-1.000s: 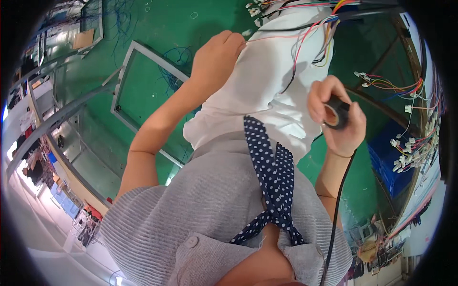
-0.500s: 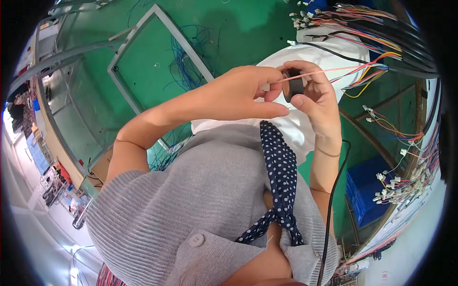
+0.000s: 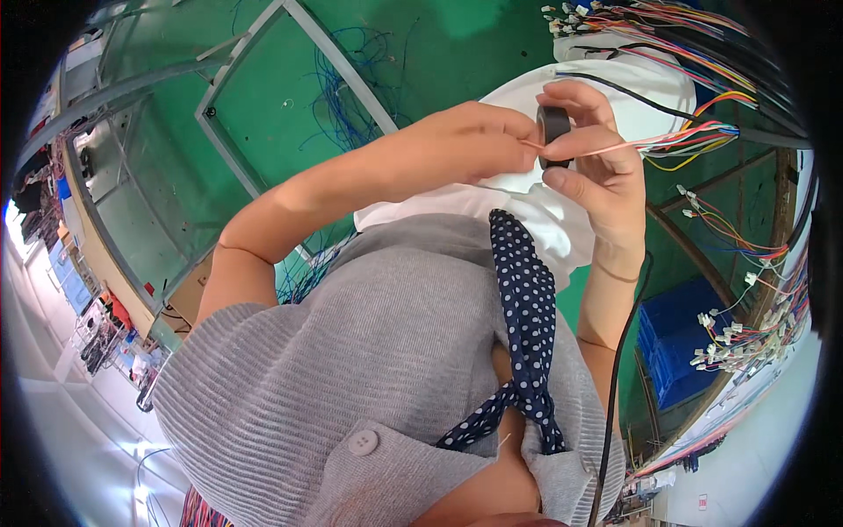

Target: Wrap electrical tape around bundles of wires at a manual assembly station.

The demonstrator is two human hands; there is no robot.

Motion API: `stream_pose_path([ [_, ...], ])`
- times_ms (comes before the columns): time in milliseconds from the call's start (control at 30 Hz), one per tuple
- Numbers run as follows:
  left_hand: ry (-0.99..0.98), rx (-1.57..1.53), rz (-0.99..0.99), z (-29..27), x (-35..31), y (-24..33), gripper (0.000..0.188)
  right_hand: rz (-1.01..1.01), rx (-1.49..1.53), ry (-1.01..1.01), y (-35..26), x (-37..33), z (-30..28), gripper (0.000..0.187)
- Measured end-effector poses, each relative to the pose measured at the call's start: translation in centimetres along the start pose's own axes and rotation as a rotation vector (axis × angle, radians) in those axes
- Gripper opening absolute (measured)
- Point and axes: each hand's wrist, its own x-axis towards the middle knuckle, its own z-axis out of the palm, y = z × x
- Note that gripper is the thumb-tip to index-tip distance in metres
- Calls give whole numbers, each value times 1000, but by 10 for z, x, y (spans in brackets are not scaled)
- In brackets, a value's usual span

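Note:
My right hand (image 3: 610, 189) grips a roll of black tape (image 3: 555, 126) between fingers and thumb, its flat side turned toward my left hand. A thin pink wire (image 3: 654, 141) comes from the cable bundle on the right and crosses my right fingers in front of the roll. My left hand (image 3: 483, 145) is closed in a pinch on the wire's end, close beside the tape. Other coloured wires (image 3: 689, 136) fan out of the same black cable, just right of my right hand. White fabric (image 3: 505, 105) lies under both hands.
Thick black cables with coloured wires and white connectors (image 3: 685, 31) hang at the upper right. More connector ends (image 3: 729, 334) dangle at the right, near a blue crate (image 3: 672, 342). A grey metal frame (image 3: 342, 66) and tangled blue wire (image 3: 338, 105) are on the green floor.
Both hands have shifted slightly right and the roll slightly up. My right fingers have come down over the pink wire, and my left fingers have closed tighter on its end.

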Motion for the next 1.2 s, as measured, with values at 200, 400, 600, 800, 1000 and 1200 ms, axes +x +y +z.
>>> stream_pose_path([
  [200, 226, 110, 95, 4, 12, -19, 25, 169, 20, 215, -10, -2, 20, 60],
  [400, 353, 658, 459, -2, 15, -35, 27, 326, -90, 141, -7, -26, 14, 87],
  [600, 219, 48, 193, -9, -1, -31, 31, 242, 16, 220, 5, -8, 1, 78],
  [800, -11, -122, -39, -13, -10, -22, 47, 186, 145, -117, 4, 4, -1, 37],
  [1000, -70, -223, -121, -13, 4, -9, 46, 135, -193, -75, 1, -1, -2, 48],
  [1200, -93, -206, -184, -18, 9, -13, 27, 381, -181, 17, -20, -14, 5, 64],
])
